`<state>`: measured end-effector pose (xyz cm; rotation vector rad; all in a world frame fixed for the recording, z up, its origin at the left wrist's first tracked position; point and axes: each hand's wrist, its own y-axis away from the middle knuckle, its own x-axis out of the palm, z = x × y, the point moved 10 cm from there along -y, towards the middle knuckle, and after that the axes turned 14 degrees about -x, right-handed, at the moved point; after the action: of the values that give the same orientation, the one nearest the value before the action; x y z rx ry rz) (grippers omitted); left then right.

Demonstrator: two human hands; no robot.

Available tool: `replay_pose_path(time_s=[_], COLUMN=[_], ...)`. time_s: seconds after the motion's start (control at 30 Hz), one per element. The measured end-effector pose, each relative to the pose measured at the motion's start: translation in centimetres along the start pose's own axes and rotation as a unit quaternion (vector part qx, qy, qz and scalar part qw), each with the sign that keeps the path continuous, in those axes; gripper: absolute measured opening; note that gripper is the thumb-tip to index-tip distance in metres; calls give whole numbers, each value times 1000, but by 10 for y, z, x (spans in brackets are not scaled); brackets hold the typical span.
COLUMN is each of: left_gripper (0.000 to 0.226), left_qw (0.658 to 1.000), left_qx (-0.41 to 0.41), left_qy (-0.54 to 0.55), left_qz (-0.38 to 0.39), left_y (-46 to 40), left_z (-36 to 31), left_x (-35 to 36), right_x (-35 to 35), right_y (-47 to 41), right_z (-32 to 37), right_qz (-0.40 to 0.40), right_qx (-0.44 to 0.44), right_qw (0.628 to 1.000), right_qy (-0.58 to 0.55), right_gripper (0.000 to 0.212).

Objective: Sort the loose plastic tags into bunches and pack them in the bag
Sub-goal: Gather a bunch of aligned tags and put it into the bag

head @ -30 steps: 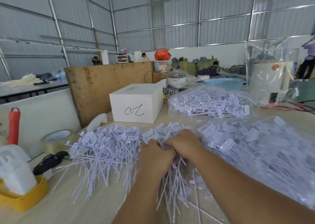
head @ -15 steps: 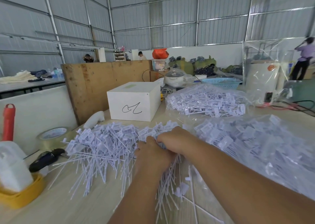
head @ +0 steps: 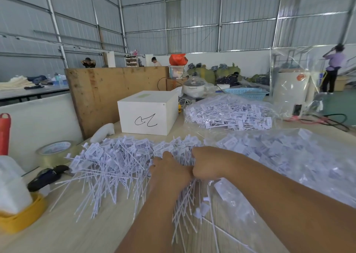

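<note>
A big pile of loose white plastic tags [head: 107, 162] spreads across the wooden table in front of me, heads away and thin tails toward me. My left hand [head: 169, 170] and my right hand [head: 207, 164] sit side by side at the pile's right end, fingers curled round a bunch of tags [head: 185, 200] whose tails stick out below my wrists. A clear bag full of tags [head: 292, 156] lies just right of my right arm. A second filled clear bag [head: 229, 112] lies further back.
A white box [head: 148, 114] with a scribble stands behind the pile, a plywood board [head: 107, 92] behind it. At the left are a tape roll [head: 54, 150], dark scissors [head: 46, 177] and a yellow holder [head: 21, 216]. People stand far back.
My view has tilted upward a little, so everything sits lower in frame. Both hands stay together on the same bunch, shifting only slightly.
</note>
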<state>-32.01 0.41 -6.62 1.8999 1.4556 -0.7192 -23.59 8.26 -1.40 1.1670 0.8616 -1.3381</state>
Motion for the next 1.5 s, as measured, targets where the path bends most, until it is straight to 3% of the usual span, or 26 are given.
replay_pose_path(time_s=[0.13,0.17,0.23,0.33,0.4,0.53,0.63,0.7,0.8,0.93,1.0,1.13,1.37,1.5], left_gripper=[82,80,81,88,90,92,92,92,88,88,88,81,78,77], left_qw=[1000,1000,1000,1000,1000,1000,1000,1000,1000,1000,1000,1000,1000,1000], left_qx=[-5,-7,-12,-5,1,3,0,0,1,2,2,6,4,5], left_qy=[-9,-8,-8,-1,8,18,19,18,11,1,0,9,23,13], left_qz=[-5,-7,-9,-6,-3,6,10,9,1,-9,-4,-5,1,-5], left_y=[-1,-1,-2,-1,1,2,2,2,2,1,0,-2,-3,-3], left_z=[0,0,1,2,2,1,2,2,1,1,1,1,2,2], left_x=[-1,-1,-1,-1,-2,-1,-1,-2,-2,-2,-1,-1,-1,-2], right_x=[-4,-3,5,19,17,-16,-27,-24,-16,33,53,58,40,38], right_y=[15,16,17,15,11,11,15,15,17,26,29,28,20,12], right_z=[3,5,8,2,-5,-22,-28,-26,-14,5,10,8,-4,-15], right_qz=[51,62,94,113,49,-158,-222,-205,-116,135,196,180,5,1], right_qx=[25,23,8,-5,-3,17,28,24,3,-17,-20,-2,26,43], right_qw=[991,987,984,977,985,983,974,977,989,988,978,983,997,999], right_qy=[119,144,152,180,166,87,40,47,86,78,72,20,70,31], right_gripper=[61,59,33,25,20,10,37,37,10,36,34,18,7,11])
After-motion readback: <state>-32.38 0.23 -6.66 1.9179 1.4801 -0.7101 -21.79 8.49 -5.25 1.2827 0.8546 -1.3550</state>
